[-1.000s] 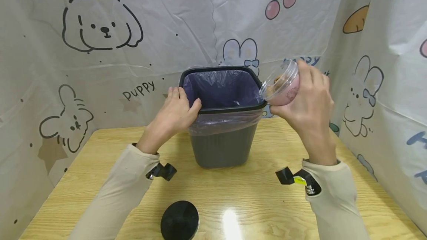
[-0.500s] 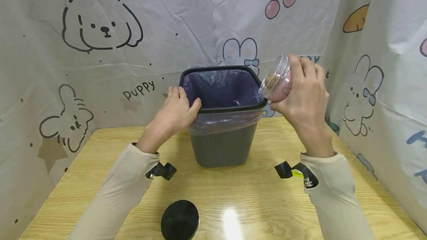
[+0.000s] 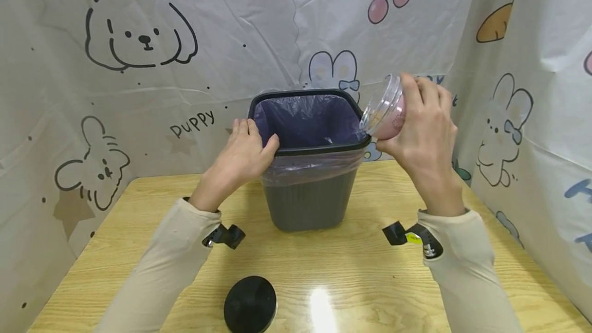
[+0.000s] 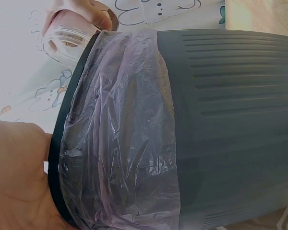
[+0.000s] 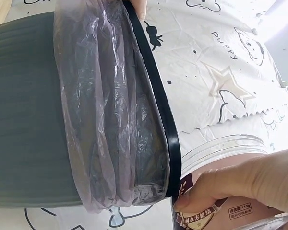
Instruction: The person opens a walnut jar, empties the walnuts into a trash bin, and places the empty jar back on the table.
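Note:
A grey trash bin (image 3: 309, 204), lined with a translucent purple bag (image 3: 314, 168), stands upright on the table. At the left front corner of its black rim, my left hand (image 3: 242, 155) grips the edge, the thumb towards the front. My right hand (image 3: 425, 143) holds a clear plastic jar (image 3: 385, 107) with a pink label. The jar lies tilted, its mouth facing left over the bin's right rim. A small yellowish-brown patch shows inside it. In the right wrist view, the thumb presses the jar's label (image 5: 240, 208). The bin's bottom is hidden in shadow.
A round black lid (image 3: 250, 304) lies near the front of the wooden table (image 3: 351, 281). A white cartoon-printed cloth (image 3: 259, 30) hangs close behind the bin and along both sides.
The right hand has shifted slightly left and up, tipping the jar further. Brown contents seen in the jar before have mostly gone from view. The left hand and bin stay in place.

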Demonstrator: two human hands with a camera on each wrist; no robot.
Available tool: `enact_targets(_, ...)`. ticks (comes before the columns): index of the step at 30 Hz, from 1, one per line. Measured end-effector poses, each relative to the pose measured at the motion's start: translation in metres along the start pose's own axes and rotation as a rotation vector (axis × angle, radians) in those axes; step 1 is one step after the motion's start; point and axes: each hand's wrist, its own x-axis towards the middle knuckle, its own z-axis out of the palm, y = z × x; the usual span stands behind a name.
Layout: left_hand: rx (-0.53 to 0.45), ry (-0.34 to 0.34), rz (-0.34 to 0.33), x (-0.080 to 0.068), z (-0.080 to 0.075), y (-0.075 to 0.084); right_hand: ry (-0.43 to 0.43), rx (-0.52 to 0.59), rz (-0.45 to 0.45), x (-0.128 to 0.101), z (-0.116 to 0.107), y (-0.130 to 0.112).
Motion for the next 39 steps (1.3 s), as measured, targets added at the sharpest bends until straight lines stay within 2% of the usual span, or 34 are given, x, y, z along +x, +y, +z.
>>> enact_targets(14, 0.003, 0.003, 0.000, -0.0006, 0.0001, 0.0010, -0.009, -0.014, -0.039, 0.0013, -0.0012, 0.0039)
enact_targets(21, -0.005, -0.002, -0.008, -0.0019, -0.0012, 0.0004, 0.006, -0.041, -0.117, 0.0037, -0.0006, 0.0023)
enact_targets(33, -0.007, 0.000, -0.008, -0.0028, -0.0003, 0.0009, 0.002, -0.069, -0.177, 0.0060, -0.0004, 0.0007)
enact_targets(39, -0.005, 0.003, -0.009, -0.0022, 0.0001, 0.0012, -0.001, -0.065, -0.173, 0.0067, -0.0007, -0.0007)
